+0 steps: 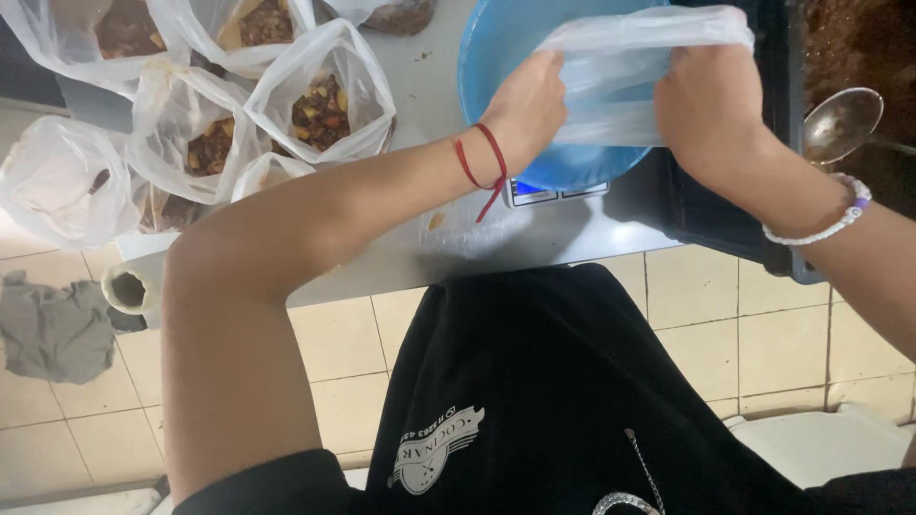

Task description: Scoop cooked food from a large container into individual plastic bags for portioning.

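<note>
Two hands, left hand [525, 100] and right hand [701, 105], fingers closed on the mouth of a clear plastic bag [620, 81], stretch it between them over the blue bowl [496, 48] on the scale [553, 194]; judged bag-opening, filling from the spoon [840, 122] beyond the right fingers requires a freed hand.

The light is soft and even with bright shine on the white bags [191, 105] at ten o'clock, a dark corner at two o'clock, a faint shadow under the arm, and slight blur on the hands at twelve o'clock.
</note>
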